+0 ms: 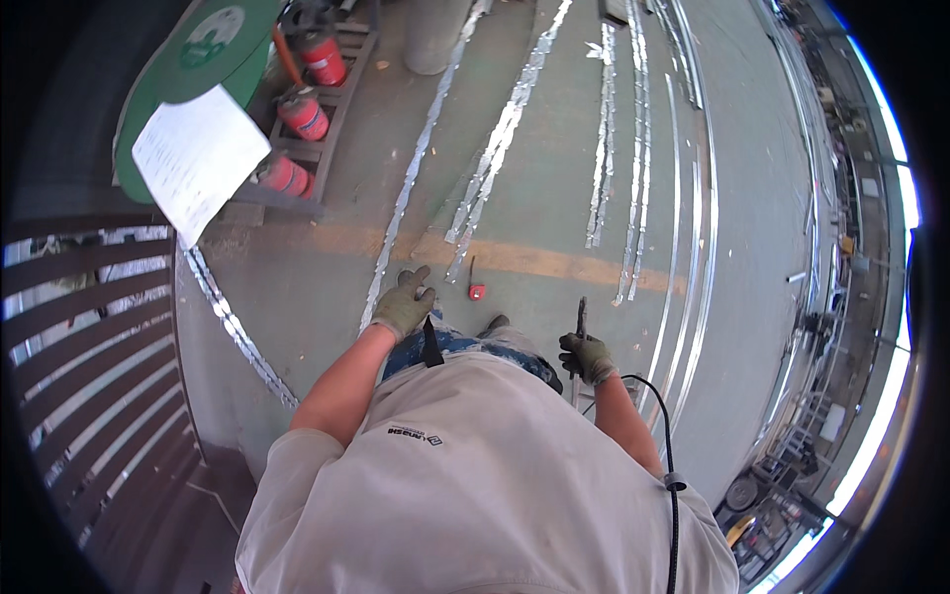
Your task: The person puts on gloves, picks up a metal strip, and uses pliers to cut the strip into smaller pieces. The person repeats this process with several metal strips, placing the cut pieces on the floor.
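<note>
My left hand (404, 305), in a greenish-grey work glove, is over the floor in front of my left thigh. Its fingers are apart, beside the near end of a long silvery metal strip (401, 203); whether they touch it I cannot tell. My right hand (589, 358), gloved too, is closed round a dark slender hand tool (582, 317) that points away from me. The tool's exact kind is too small to make out. Between the hands, farther off, a red tape measure (477, 292) lies on the floor with a short dark piece sticking out.
More silvery strips (505, 134) run lengthwise across the green floor (554, 218), over a faded yellow line (539, 259). Red fire extinguishers (305, 117) stand in a rack at far left, near a sheet of paper (198, 158). Brown slats (89, 327) are at left.
</note>
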Demonstrator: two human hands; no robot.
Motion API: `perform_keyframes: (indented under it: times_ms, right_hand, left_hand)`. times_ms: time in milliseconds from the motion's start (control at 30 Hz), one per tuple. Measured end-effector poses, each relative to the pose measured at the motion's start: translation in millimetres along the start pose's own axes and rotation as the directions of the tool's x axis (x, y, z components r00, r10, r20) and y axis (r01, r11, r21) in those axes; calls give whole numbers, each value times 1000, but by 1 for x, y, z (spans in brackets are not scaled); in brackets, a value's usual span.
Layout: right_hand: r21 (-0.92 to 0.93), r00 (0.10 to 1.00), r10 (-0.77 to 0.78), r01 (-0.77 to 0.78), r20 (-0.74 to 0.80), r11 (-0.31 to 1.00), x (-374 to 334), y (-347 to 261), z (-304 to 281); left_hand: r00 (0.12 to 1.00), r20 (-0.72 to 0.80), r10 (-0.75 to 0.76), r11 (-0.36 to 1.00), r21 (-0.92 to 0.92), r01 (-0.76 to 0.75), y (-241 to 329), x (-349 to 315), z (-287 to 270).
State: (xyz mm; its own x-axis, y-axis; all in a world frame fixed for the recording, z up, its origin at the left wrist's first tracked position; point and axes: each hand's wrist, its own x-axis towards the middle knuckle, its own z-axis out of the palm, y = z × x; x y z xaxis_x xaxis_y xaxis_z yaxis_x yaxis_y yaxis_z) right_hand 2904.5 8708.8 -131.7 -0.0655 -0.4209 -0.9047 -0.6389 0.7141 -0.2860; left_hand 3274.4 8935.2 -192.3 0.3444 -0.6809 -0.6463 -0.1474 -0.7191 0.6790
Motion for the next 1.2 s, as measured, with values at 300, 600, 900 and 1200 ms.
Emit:
perform_keyframes:
  times_ms: [300, 600, 900, 1200]
  right_hand:
    - [171, 998, 29, -19, -54, 985, 11, 55, -30]
    - [324, 996, 83, -76, -8, 943, 59, 130, -98]
    - [476, 997, 70, -55, -13, 878, 100, 185, -178]
    - [638, 980, 188, -103, -67, 763, 87, 262, -227]
  left_hand:
    - [995, -39, 95, 981, 175, -86, -18, 27, 39]
    - [976, -75, -203, 979, -49, 200, 27, 13, 62]
    - [900, -220, -378, 899, -320, 299, 49, -27, 135]
    - [962, -164, -217, 971, -134, 196, 89, 27, 181]
